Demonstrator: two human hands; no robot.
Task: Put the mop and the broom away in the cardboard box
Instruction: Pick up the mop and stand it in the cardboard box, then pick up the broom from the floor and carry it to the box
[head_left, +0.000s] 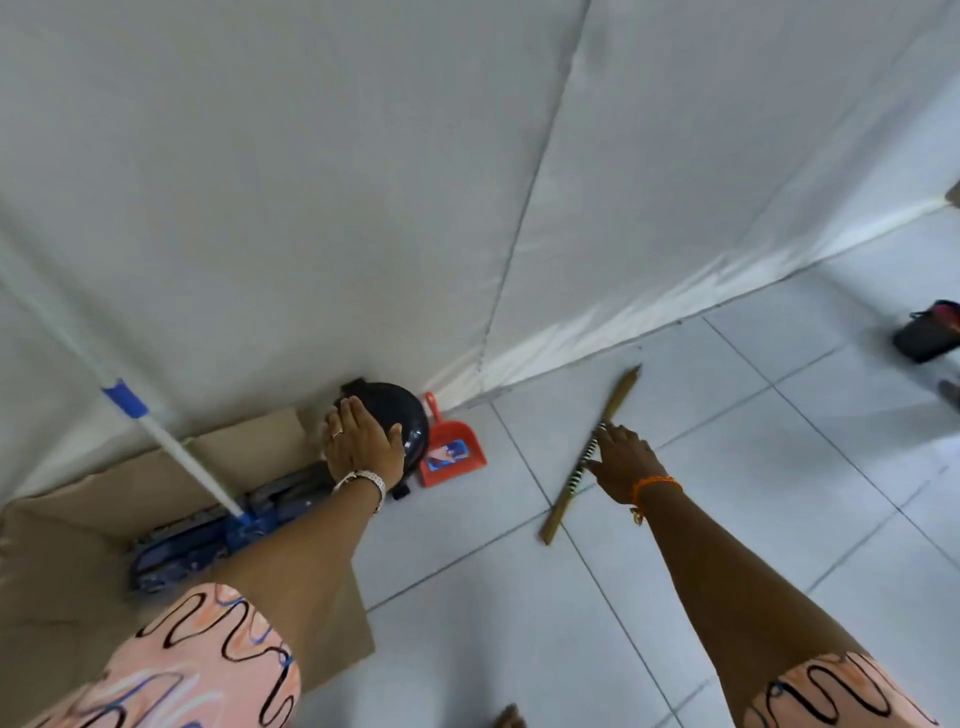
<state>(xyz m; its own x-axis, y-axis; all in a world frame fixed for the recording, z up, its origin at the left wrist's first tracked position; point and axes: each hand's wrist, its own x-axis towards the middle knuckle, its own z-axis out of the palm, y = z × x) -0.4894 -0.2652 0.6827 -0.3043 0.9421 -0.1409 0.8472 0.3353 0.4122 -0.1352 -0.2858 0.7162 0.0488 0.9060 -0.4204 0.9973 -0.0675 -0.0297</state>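
The mop's blue head (208, 535) lies inside the open cardboard box (62, 571) at the lower left, and its white handle (176, 452) leans up to the left. The broom (621, 397), a thin brown stick with a black-and-white striped band, lies diagonally on the floor tiles to the right. My right hand (621, 460) rests on its middle with the fingers stretched out, not closed around it. My left hand (358, 441) hovers open, palm down, over a black round object (405, 410) beside the box.
A red dustpan (452, 452) lies against the white fabric wall (363, 208), just right of the black object. A dark bag (930, 332) sits on the tiles at the far right. Pale tiled floor (727, 441) surrounds the broom.
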